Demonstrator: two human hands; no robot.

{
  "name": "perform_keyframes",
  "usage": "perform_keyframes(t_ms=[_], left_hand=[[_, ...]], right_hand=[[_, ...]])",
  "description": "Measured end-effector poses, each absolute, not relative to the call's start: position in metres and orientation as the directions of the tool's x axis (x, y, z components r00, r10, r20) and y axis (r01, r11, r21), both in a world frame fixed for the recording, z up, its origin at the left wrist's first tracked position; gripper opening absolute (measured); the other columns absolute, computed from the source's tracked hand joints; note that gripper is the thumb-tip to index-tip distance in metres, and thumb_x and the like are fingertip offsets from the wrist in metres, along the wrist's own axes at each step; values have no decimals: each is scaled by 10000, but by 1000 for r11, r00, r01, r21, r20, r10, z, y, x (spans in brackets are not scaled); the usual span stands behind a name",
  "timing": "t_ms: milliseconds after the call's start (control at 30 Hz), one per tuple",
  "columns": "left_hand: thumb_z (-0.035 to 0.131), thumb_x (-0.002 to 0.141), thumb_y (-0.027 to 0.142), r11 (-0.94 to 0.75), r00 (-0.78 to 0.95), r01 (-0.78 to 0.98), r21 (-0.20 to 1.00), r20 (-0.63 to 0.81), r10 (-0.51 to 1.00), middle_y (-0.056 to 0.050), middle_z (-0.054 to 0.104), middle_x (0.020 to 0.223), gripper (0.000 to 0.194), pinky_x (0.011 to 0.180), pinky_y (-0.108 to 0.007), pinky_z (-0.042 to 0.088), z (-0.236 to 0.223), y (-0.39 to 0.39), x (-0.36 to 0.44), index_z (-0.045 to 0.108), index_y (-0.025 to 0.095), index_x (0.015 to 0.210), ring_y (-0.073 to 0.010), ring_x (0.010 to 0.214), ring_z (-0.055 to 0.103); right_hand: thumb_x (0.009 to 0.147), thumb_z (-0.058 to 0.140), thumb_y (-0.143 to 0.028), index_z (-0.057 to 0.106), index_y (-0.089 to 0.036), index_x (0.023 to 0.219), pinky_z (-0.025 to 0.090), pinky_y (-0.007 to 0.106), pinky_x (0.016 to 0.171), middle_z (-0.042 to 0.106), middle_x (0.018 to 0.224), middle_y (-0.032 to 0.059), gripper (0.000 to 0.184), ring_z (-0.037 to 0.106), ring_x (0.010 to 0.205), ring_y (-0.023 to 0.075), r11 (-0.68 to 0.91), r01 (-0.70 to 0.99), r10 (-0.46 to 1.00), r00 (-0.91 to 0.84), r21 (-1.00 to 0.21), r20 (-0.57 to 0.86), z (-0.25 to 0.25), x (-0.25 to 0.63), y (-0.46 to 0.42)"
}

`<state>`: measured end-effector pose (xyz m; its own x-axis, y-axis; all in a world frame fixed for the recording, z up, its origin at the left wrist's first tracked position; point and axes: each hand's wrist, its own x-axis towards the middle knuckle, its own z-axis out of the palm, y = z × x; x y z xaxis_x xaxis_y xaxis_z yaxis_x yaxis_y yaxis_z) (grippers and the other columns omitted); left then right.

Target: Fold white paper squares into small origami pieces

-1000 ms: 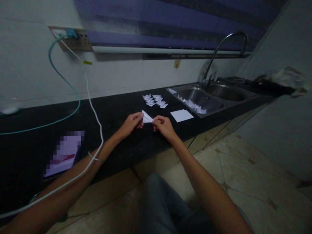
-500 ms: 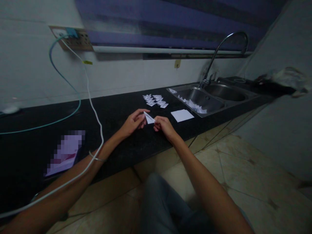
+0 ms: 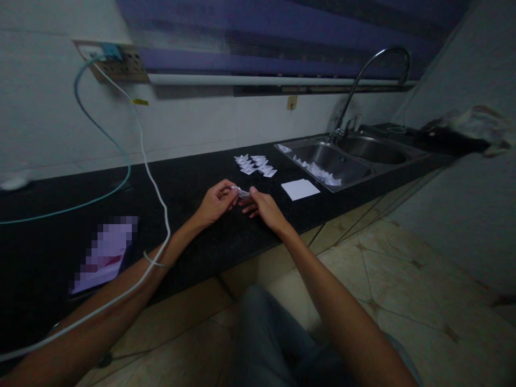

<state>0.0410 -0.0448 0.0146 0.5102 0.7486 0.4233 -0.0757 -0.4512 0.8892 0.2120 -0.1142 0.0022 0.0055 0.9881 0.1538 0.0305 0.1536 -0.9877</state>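
Just above the black countertop (image 3: 193,239), a small folded piece of white paper (image 3: 243,193) is held between both hands. My left hand (image 3: 219,202) pinches its left end between thumb and fingers. At the other end my right hand (image 3: 264,207) grips it, thumb on top and fingers below; the fingers partly hide the paper. Beyond the hands lie several folded paper pieces (image 3: 255,165) in two rows. To the right of my right hand rests a stack of white paper sheets (image 3: 300,190).
More folded paper pieces (image 3: 318,173) lie along the near rim of the steel sink (image 3: 368,180), under a curved faucet (image 3: 355,88). A phone (image 3: 105,255) lies at left, and a white cable (image 3: 161,201) crosses over my left forearm. A wall socket (image 3: 124,64) holds plugs.
The folded paper, a flat triangle before, has been turned and now shows as a narrow edge. My right hand has shifted left, its thumb raised onto the paper.
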Motion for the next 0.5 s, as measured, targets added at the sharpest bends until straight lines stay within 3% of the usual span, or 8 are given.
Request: perform_keyframes(t_ms=[100,333,500], left_hand=[[676,881,514,-458,481,-48,888,423,768,40,562,608,345,438,-175,379,15,-45,41,578,183,885,-66,472,492],[672,881,504,-453,479,-31,891,411,776,42,553,598,339,436,-174,364,20,-51,42,570,180,871,-59,458,467],[659,899,472,-467,524,-45,883,419,742,41,560,622,304,455,-177,387,17,-48,40,569,182,919,-65,480,483]], right_hand=[[917,505,-659,701,-177,944,483,220,551,708,874,64,521,646,698,136,204,49,979,-7,-978,204,2,213,-115],[890,619,-543,653,-181,657,398,242,551,599,640,0,431,551,620,141,304,228,951,-11,-925,310,2,216,-120],[901,610,-482,683,-182,702,400,256,586,611,660,1,368,543,632,146,316,263,947,-32,-911,320,4,216,-122]])
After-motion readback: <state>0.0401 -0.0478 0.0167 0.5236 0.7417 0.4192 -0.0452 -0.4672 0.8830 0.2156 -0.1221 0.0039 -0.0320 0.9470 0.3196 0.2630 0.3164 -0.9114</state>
